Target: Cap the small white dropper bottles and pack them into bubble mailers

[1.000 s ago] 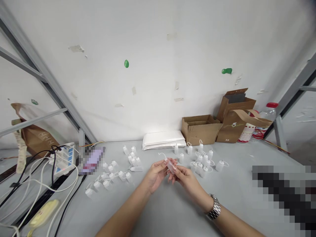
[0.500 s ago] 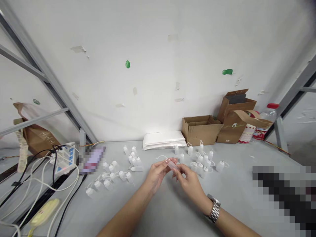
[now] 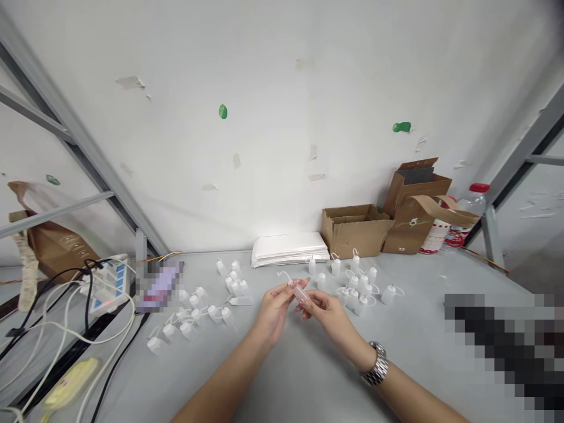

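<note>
Left hand (image 3: 275, 312) and right hand (image 3: 329, 318) pinching a small translucent bottle (image 3: 301, 294) between the fingertips, held just above the middle of the surface (image 3: 418, 335), between clusters of white spouted bottles (image 3: 214, 312) on either side.

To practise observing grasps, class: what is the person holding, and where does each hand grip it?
A small translucent plastic bottle with a thin bent nozzle. The left hand grips near its neck; the right hand grips its lower body.
</note>
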### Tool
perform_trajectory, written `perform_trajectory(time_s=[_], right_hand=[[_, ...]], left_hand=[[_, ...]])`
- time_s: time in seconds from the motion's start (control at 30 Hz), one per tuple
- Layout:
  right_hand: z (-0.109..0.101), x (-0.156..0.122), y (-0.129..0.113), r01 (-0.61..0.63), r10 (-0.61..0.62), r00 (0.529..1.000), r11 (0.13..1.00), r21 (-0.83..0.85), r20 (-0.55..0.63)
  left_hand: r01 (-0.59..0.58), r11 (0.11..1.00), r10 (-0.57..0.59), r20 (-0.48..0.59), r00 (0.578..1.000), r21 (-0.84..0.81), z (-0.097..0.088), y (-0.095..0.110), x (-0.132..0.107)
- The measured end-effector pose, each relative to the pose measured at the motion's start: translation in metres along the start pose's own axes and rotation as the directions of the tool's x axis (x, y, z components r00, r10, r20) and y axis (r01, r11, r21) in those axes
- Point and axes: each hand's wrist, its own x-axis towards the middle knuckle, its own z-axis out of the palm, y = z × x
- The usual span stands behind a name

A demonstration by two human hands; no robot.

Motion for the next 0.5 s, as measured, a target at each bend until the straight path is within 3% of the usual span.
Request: perform_trajectory(time_s=[0.23, 0.5], right_hand=[[0.0015, -0.0029, 0.0055, -0.036, 0.034, 0.997, 0.999, 0.025, 0.068], [0.0014, -0.0032, 0.0088, 0.043, -0.043, 0.999, 0.996, 0.080, -0.006]], left_hand=[[0.048, 0.999, -0.048, -0.004, 0.999, -0.023, -0.0002, -0.0016, 0.0002], [0.119, 0.977, -0.106, 0.086, 0.991, -0.175, 0.0006, -0.0029, -0.0012]])
